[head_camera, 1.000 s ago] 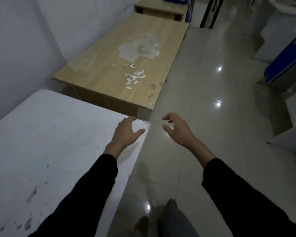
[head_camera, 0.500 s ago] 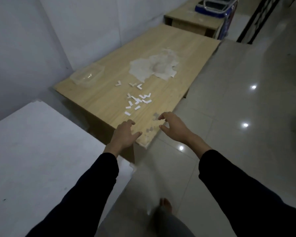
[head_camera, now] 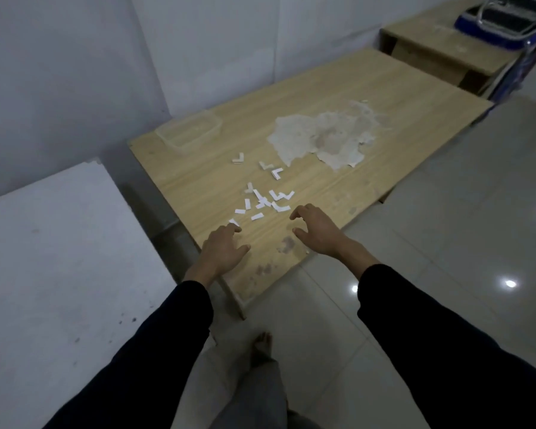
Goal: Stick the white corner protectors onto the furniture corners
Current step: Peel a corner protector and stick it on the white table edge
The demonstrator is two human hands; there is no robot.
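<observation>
Empty fingers (head_camera: 234,229) over the wooden bench (head_camera: 198,187), white corner protectors (head_camera: 262,202) just ahead
The left hand (head_camera: 222,253) has its fingers loosely curved and holds nothing, its tips right at the nearest white piece; whether they touch it I cannot tell. The right hand (head_camera: 317,230) is equally slack and empty, near the right edge of the scatter. The L-shaped pieces lie loose, pointing every way, straight ahead of both hands. The left looks nearer. Both forearms stretch forward, palms down

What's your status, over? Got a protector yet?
Both open, empty: left hand, right hand, over table. Loose protectors lie just ahead. Nothing between.
</observation>
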